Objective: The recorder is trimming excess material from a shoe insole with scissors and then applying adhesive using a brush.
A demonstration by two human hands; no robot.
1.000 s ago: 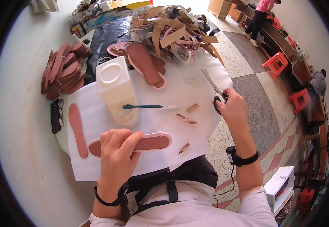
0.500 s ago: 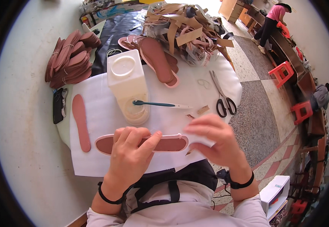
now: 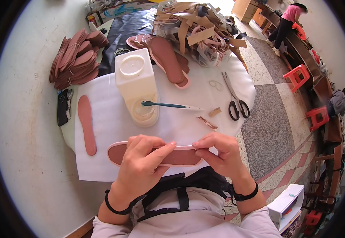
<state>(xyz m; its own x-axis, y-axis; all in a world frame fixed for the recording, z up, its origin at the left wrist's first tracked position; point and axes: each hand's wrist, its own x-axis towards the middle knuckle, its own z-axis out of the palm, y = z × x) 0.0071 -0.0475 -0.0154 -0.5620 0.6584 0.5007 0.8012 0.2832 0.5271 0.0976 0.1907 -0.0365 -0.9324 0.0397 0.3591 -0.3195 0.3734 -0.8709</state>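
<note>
White-covered surface [image 3: 97,168]: pink-rimmed sole [image 3: 181,157], long axis left-right; left hand [image 3: 144,159] gripping middle, right hand [image 3: 222,154] pinching rim [image 3: 185,147] near right end.

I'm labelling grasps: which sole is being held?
The pink-rimmed sole nearest the person, held by left hand, right hand at its edge; the loose sole, bundled soles and stacked soles lie apart.

Bright, diffuse light, strongest at the upper edge, where the background burns out to white. Shadows on the white-covered table [image 3: 109,115] are soft and faint. The wall [image 3: 25,99] and tiled floor [image 3: 265,131] curve toward a black rim; blur obscures the head of the distant person [image 3: 286,24].
</note>
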